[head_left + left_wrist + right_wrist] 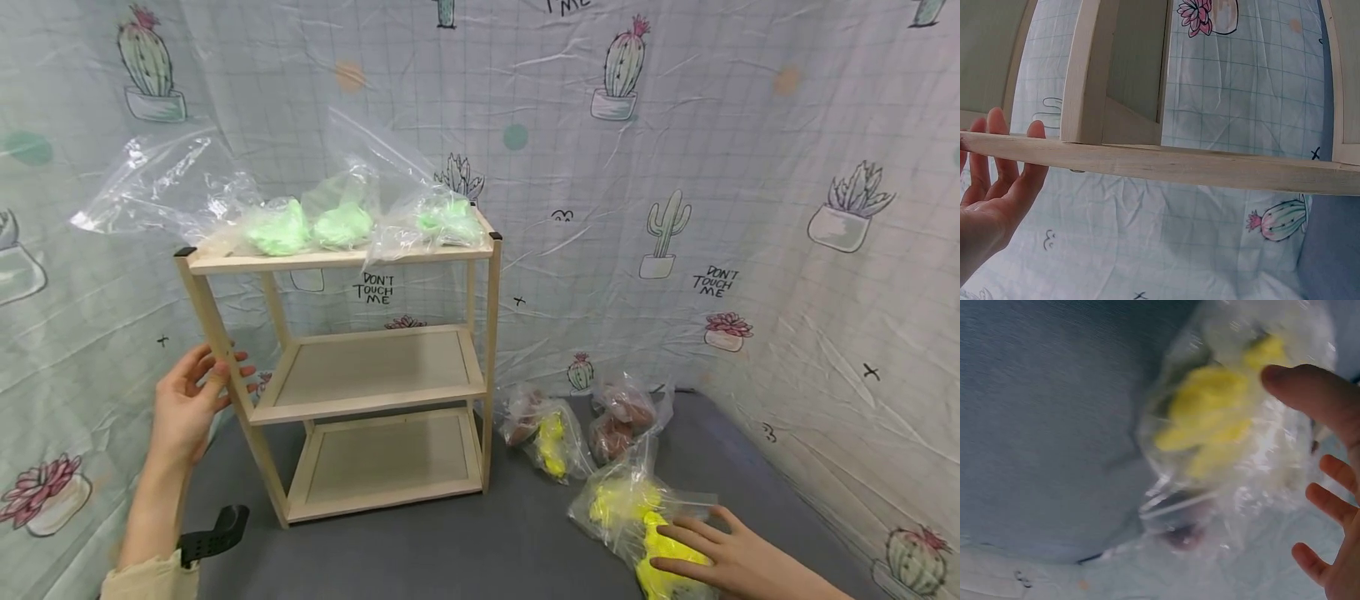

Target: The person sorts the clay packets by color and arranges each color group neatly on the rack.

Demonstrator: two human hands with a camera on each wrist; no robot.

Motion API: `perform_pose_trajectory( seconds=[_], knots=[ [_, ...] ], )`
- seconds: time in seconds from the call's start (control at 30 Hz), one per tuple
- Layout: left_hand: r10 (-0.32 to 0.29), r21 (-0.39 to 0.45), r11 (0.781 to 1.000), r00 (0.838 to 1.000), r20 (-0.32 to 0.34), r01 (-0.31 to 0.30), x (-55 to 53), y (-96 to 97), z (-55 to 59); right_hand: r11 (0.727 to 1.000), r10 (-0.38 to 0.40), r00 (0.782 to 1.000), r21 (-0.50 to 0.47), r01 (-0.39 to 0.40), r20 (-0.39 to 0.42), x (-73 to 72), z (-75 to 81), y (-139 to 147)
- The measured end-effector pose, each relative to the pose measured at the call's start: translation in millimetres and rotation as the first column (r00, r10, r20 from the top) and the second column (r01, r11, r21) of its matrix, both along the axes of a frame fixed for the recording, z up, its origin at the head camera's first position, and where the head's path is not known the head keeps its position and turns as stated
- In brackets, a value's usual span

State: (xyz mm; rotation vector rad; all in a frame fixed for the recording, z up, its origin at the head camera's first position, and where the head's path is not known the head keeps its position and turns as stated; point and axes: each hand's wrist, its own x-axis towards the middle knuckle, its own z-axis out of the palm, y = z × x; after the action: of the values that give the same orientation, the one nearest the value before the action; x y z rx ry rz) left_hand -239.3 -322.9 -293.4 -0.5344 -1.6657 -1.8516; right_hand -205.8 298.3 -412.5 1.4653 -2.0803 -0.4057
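Note:
A three-tier wooden shelf [367,410] stands on the dark table. My left hand [191,396] holds its front left post, thumb in front and fingers behind; in the left wrist view the fingertips [1036,130] show past the post [1210,169]. On the top tier lie clear plastic bags with light green contents [343,223], soft-looking and of unclear kind. At the lower right, my right hand [723,554] spreads its fingers over a clear bag with a bright yellow item [667,546]. In the right wrist view the thumb [1304,390] overlaps a blurred yellow-filled bag [1210,406]; contact is unclear.
Right of the shelf lie more bags, one with brown and yellow items [551,442] and one with brown items [618,421]. An empty-looking clear bag [165,179] overhangs the top tier's left end. A cactus-print sheet [570,275] surrounds the dark table [420,546].

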Motion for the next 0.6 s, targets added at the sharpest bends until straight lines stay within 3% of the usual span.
perform_pose_trajectory(
  seconds=[0.23,0.43,0.6],
  knots=[
    [0.013,-0.018,1.0,1.0,0.018,-0.012,-2.8,0.0,3.0,0.999,0.049,0.998,0.002,-0.049,-0.042,-10.0,-21.0,12.3],
    [0.015,-0.02,1.0,1.0,0.017,-0.015,-0.1,-0.2,1.8,0.998,0.069,0.998,0.008,-0.069,-0.004,-16.2,-38.8,17.1],
    [0.001,-0.018,1.0,1.0,0.016,-0.001,1.1,-1.3,1.0,0.997,0.061,0.998,0.04,-0.061,0.014,-20.0,-43.2,17.4]
  ],
)
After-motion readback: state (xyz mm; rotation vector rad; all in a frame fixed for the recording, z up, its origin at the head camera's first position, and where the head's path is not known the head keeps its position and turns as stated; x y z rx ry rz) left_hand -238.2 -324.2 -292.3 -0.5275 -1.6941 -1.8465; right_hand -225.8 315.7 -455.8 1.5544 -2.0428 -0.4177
